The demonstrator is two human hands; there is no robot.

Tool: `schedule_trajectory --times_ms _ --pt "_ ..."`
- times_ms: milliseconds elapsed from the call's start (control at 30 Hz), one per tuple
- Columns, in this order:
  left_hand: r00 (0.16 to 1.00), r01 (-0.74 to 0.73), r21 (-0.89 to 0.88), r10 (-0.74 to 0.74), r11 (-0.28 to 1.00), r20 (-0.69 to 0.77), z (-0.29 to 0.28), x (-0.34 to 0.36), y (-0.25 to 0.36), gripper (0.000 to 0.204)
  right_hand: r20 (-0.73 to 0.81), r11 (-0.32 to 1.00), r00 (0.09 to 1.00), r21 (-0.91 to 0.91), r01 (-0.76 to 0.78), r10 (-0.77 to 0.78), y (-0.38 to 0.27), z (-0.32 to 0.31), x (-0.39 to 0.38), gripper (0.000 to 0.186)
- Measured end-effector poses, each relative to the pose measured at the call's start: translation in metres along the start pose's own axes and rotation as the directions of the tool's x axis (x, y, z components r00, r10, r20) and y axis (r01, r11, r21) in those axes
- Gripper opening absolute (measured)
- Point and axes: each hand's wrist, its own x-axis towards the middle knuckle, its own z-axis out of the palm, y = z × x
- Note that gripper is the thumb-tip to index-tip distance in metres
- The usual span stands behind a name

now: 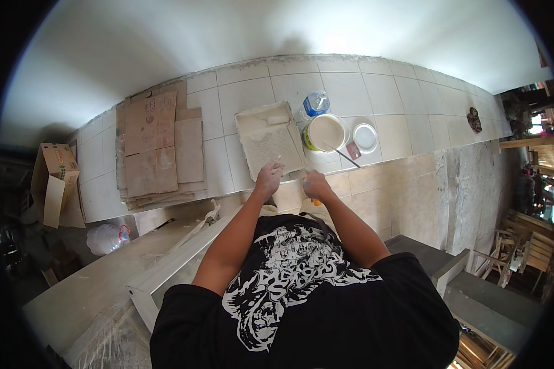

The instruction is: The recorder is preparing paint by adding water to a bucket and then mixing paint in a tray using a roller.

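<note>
On the tiled floor ahead, against the white wall: paint tray (271, 140), rectangular, cream-coated, long axis running away toward the wall and leaning a little to the left, ribbed slope at the near end, deeper well at the far end. Just beside its right edge, open paint bucket (325, 132) full of pale paint, thin stir stick (345, 156) slanting out over the rim toward the lower right. Behind the bucket, clear plastic bottle (316, 103) with a blue label, upright. Right of the bucket, round white lid (365, 137) flat on the tiles, small reddish card (353, 150) near it.

Left hand (268, 179) at the tray's near edge, fingers loosely spread and reaching onto the ribbed part, touching or almost touching; nothing visibly gripped. Right hand (316, 184) just below the tray's near right corner, curled closed around something with an orange end (316, 201) poking out underneath; the rest hidden, its direction impossible to tell.

Well to the left, flattened cardboard sheets (159, 147) stacked on the tiles, and an open cardboard box (54, 178) farther left.
</note>
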Motion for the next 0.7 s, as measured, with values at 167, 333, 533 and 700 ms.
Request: schedule_trajectory --times_ms 167,333,533,700 --pt "0.999 -0.025 0.015 0.025 1.000 0.048 0.010 0.007 0.009 0.052 -0.187 0.991 0.974 -0.059 0.117 -0.126 0.022 0.030 0.017 0.030" --pt "0.999 -0.038 0.060 0.035 0.997 0.036 0.013 0.007 -0.002 0.052 0.195 0.803 0.973 0.555 -0.216 0.127 0.001 -0.009 0.024 0.047" --pt "0.999 -0.035 -0.030 0.034 0.999 -0.026 0.015 0.006 -0.011 0.049 -0.024 0.982 0.985 -0.083 0.170 -0.173 0.021 -0.003 0.005 0.046" --pt "0.999 0.017 0.073 -0.013 0.997 -0.050 0.005 0.007 -0.016 0.050 0.105 0.975 0.987 -0.173 0.141 -0.124 -0.008 0.018 0.000 0.037"
